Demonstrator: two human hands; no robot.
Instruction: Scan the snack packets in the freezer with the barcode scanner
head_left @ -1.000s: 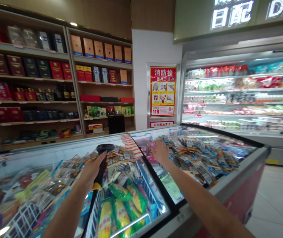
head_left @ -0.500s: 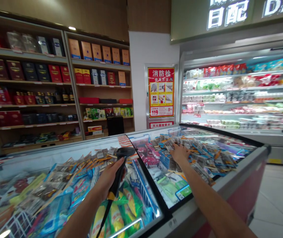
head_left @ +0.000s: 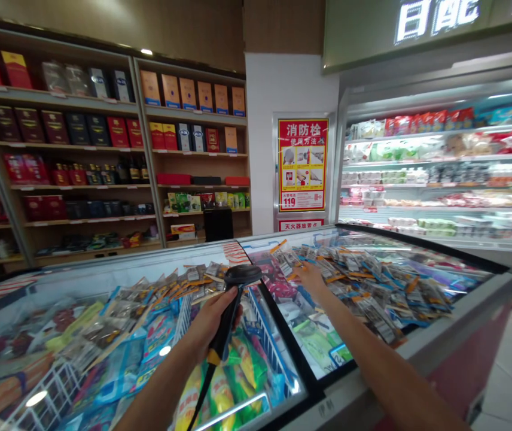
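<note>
My left hand (head_left: 220, 317) is wrapped round the handle of a black barcode scanner (head_left: 228, 311); its cord hangs down past a yellow collar. The scanner head is tilted toward the right, above the freezer's middle frame. My right hand (head_left: 308, 280) is closed on the edge of a small clear snack packet (head_left: 285, 257) with orange trim, raised at the left side of a pile. That pile of similar packets (head_left: 363, 275) covers much of the right glass lid. More packets (head_left: 125, 305) lie in an overlapping row on the left lid. My right fingertips are partly hidden.
Beneath the glass of the chest freezer (head_left: 328, 392) are bagged frozen foods and wire baskets (head_left: 54, 389). Behind it stand wooden shelves of boxes (head_left: 81, 143), a red fire-hydrant poster (head_left: 303, 164) and an open chilled display (head_left: 439, 179).
My right hand has moved left from the pile and now holds up a packet. The scanner is turned more toward it. The view has swung slightly left.
</note>
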